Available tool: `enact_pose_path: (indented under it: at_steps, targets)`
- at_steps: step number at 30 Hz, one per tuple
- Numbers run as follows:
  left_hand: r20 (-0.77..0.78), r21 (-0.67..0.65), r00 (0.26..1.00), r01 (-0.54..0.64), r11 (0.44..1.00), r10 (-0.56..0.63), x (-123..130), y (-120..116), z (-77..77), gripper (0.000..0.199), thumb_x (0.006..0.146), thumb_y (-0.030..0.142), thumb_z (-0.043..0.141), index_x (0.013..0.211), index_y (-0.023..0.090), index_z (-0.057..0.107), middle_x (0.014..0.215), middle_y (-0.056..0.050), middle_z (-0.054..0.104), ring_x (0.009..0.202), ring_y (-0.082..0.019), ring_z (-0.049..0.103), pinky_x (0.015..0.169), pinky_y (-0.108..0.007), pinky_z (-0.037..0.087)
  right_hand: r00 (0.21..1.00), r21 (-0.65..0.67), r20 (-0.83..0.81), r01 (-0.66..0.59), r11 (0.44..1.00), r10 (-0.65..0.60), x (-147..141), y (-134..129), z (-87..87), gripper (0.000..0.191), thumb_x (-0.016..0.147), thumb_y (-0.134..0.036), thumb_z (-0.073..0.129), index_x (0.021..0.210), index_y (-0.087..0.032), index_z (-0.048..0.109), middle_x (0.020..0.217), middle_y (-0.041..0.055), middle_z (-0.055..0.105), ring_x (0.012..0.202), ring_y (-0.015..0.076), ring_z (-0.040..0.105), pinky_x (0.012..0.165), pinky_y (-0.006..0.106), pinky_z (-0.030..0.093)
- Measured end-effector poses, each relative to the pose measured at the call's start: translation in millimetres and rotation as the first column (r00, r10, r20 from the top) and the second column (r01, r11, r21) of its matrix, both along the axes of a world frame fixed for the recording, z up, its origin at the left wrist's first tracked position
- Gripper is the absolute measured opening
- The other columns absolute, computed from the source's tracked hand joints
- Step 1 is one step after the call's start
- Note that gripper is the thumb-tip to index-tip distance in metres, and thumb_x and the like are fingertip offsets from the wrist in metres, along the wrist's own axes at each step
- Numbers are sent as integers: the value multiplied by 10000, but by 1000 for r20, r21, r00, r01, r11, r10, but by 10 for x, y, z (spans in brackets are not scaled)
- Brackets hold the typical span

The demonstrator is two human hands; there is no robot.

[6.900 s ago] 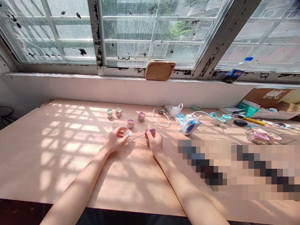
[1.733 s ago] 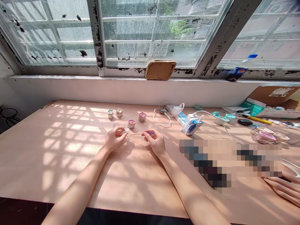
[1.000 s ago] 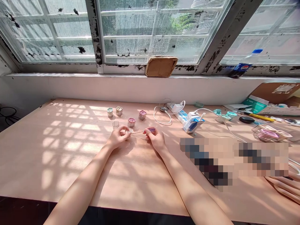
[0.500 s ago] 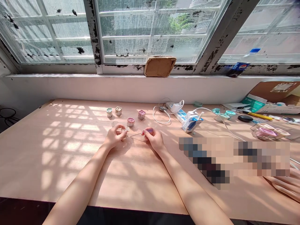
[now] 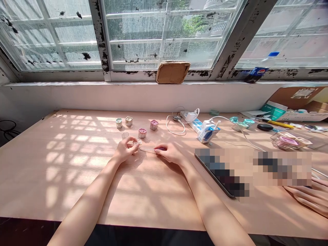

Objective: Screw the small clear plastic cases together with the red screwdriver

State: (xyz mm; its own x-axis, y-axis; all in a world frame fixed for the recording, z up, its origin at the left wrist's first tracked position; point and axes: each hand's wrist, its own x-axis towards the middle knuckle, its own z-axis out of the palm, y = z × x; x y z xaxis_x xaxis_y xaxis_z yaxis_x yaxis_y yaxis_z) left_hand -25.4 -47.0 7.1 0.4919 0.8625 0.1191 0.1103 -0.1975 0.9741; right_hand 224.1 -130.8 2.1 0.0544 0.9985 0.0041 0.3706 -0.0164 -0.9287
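My left hand [image 5: 125, 150] pinches a small clear plastic piece [image 5: 137, 141] between thumb and fingers, low over the table. My right hand [image 5: 171, 153] is closed on a thin screwdriver [image 5: 147, 149] with a reddish-purple handle. Its shaft points left and its tip is at or close to the clear piece; contact cannot be made out. Behind the hands stand small boxes with coloured tops: a pink one [image 5: 142, 133], another pink one [image 5: 154, 125], a beige one [image 5: 128, 121] and a green one [image 5: 119, 123]. A clear plastic part [image 5: 125, 135] lies behind my left hand.
A power strip [image 5: 194, 123] with white cables and a blue-white carton [image 5: 208, 134] stand to the right. Nearer lies a dark phone [image 5: 217, 181], partly blurred. Another person's hand [image 5: 310, 196] rests at the right edge. Teal cases [image 5: 242, 124] and pink cases [image 5: 288, 141] lie beyond.
My right hand has turned and levelled the screwdriver, and its tip has moved left towards the clear piece. My left hand stays nearly in place. The view has shifted slightly.
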Motion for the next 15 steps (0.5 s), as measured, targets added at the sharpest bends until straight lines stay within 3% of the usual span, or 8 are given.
enact_pose_path:
  at_steps: [4, 10, 15]
  targets:
    - [-26, 60, 999, 31, 998, -29, 6, -2, -1, 363, 819, 527, 737, 960, 217, 611, 688, 0, 704, 701, -194, 727, 554, -237, 541, 997, -33, 57, -58, 998, 60, 10, -2, 7, 231, 804, -399, 724, 892, -215, 832, 812, 22, 773, 720, 184, 667, 593, 248, 487]
    - [-53, 68, 998, 28, 997, -25, 7, 5, -15, 372, 812, 530, 739, 963, 216, 610, 672, 14, 687, 638, -171, 695, 551, -227, 520, 999, -38, 43, -27, 999, 29, -9, -35, 24, 310, 818, -438, 697, 904, -170, 829, 722, 33, 730, 609, 155, 589, 465, 234, 367]
    - [-59, 71, 998, 30, 997, -26, 6, 14, -19, 369, 814, 532, 736, 949, 213, 607, 657, 18, 670, 584, -152, 655, 530, -223, 498, 996, -55, 88, -16, 998, 21, -41, -40, 58, 342, 836, -441, 662, 934, -153, 820, 781, 50, 746, 636, 156, 602, 520, 239, 406]
